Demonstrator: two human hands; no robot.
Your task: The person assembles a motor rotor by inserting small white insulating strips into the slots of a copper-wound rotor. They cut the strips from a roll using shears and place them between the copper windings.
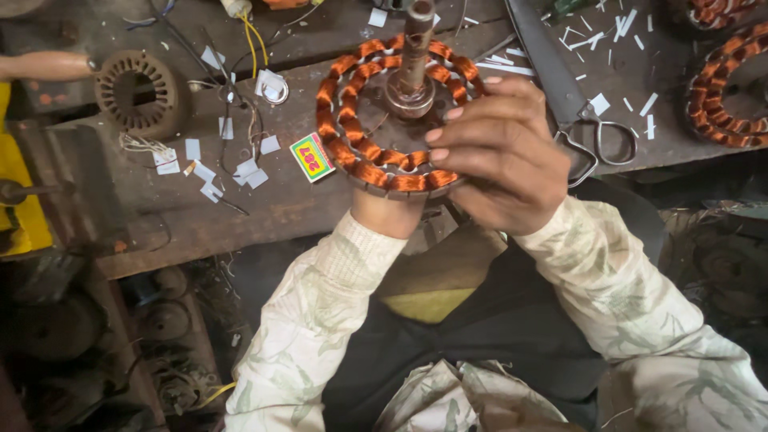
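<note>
Above the worn wooden workbench [240, 216], a round stator [392, 112] wound with glossy copper-orange coils faced the camera, its rusty steel shaft [418, 40] pointing up and away along the long axis. The right hand [504, 160] curled over the stator's right rim, fingers gripping it. The left hand [388, 212] sat beneath, mostly hidden, so its grip could not be told. Metal scissors [576, 112] lay just right, a small matchbox [312, 157] left

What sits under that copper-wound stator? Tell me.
The left hand supports the stator from below, mostly hidden. The right hand grips its rim. Anything else beneath is covered.
</note>
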